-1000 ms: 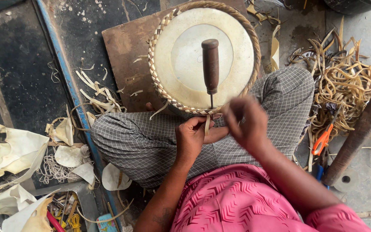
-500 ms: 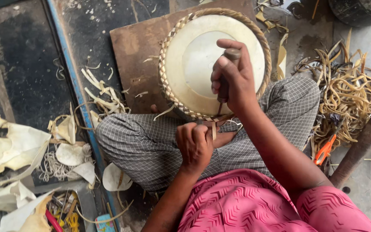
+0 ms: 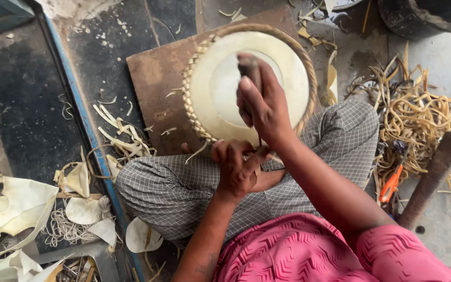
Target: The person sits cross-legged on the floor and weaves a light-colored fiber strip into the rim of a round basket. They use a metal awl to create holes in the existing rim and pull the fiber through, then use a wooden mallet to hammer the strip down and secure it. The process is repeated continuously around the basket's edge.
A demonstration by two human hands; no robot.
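Over the round woven tray, the right hand grips a wooden-handled tool while the left hand pinches the tray's near rim.

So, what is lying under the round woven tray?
Under the round woven tray lies a brown board on the dark floor, its left part showing. The right hand, gripping a tool handle, covers some of the tray; the nearer edge is hidden.

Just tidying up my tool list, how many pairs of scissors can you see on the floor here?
1. The orange-handled scissors lie to the right of the person's knee, beside the pile of cane strips. Others may be hidden under the scraps.
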